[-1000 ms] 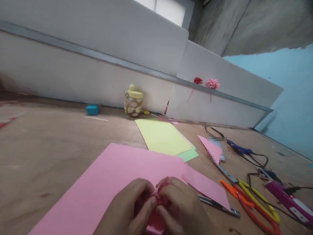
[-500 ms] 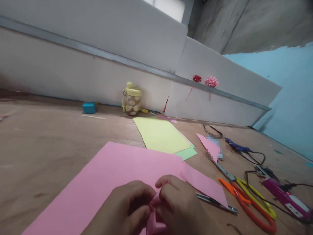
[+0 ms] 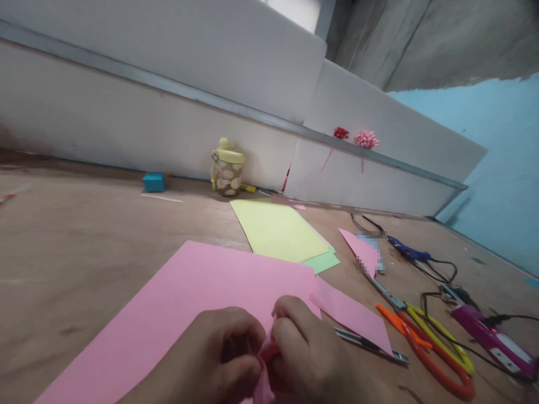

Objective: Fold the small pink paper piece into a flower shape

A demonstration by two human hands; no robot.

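Observation:
My left hand [image 3: 214,359] and my right hand [image 3: 311,359] are pressed together at the bottom of the view. Both pinch a small folded piece of pink paper [image 3: 266,370], mostly hidden between the fingers. Under the hands lies a large pink sheet [image 3: 185,303] flat on the brown table [image 3: 84,241]. A smaller pink strip [image 3: 353,317] lies just right of my right hand.
A yellow sheet [image 3: 278,230] over a green one lies beyond. Orange and yellow scissors [image 3: 433,348], a metal cutter [image 3: 370,348], a magenta glue gun [image 3: 492,336] and cables sit right. A yellow-lidded jar [image 3: 227,168] and blue box [image 3: 154,182] stand by the wall.
My hands have slid slightly down and closed tighter on the folded pink paper, so less of it shows. The view shifted a little; nothing on the table moved.

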